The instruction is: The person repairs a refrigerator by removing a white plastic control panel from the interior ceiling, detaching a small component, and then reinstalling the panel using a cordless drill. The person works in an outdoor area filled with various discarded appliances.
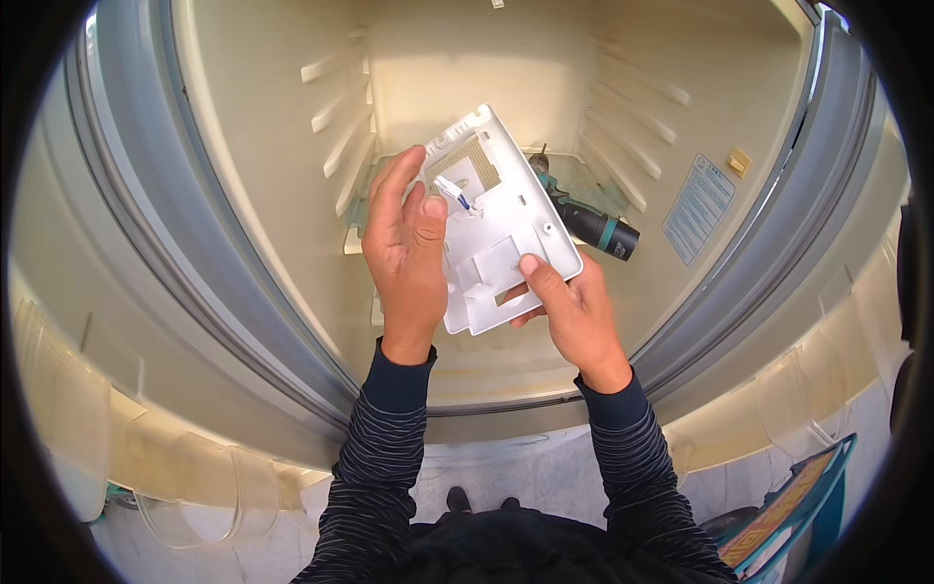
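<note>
Head view: the right hand (582, 316) grips a tilted white cover (501, 234) low on its right, thumb on the inner face. The left hand (407, 263) meets its left side near a white plug (449, 188); I cannot tell whether those fingers grip. Beyond are a drill (591, 224) and an open fridge (258, 117).

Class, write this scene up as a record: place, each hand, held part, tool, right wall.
Place: open refrigerator
Right hand: grips white plastic cover near its lower right edge
Left hand: at cover's left side; grip unclear
Held part: cover, tilted, with white connector
Tool: power drill, partly hidden behind cover
Right wall: light-blue label, small yellow fitting
</note>
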`<action>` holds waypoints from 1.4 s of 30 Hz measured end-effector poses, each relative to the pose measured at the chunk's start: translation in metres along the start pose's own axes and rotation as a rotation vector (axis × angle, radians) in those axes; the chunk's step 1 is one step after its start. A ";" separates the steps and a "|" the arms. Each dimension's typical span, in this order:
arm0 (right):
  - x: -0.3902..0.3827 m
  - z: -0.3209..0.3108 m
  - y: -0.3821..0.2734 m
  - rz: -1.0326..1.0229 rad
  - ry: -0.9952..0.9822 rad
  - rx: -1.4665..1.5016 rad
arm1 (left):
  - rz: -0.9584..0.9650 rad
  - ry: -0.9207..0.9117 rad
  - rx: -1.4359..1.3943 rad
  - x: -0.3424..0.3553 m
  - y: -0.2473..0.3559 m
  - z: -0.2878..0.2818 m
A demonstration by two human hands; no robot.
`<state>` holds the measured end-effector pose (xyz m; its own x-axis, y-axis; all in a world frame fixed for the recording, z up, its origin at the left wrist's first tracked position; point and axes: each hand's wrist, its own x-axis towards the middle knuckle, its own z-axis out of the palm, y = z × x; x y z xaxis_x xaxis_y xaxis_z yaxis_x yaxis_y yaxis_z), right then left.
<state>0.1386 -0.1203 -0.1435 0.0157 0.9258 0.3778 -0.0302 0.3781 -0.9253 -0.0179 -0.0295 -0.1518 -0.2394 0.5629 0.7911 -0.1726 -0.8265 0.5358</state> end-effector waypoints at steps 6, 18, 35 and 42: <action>-0.072 -0.015 0.062 -0.008 -0.035 0.302 | -0.554 0.065 -0.339 -0.063 0.034 -0.032; -0.222 -0.062 0.123 0.437 0.106 0.202 | -0.736 0.000 -0.078 -0.237 0.093 -0.025; -0.244 -0.041 0.088 -0.111 0.170 -0.546 | -0.613 -0.356 0.053 -0.310 0.100 -0.036; -0.237 -0.041 0.104 -0.209 0.146 -0.474 | -0.687 -0.284 -0.071 -0.300 0.096 -0.047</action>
<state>0.1725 -0.3003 -0.3304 0.1128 0.8082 0.5781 0.4422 0.4802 -0.7576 -0.0073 -0.2773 -0.3515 0.1987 0.9207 0.3359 -0.2579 -0.2816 0.9242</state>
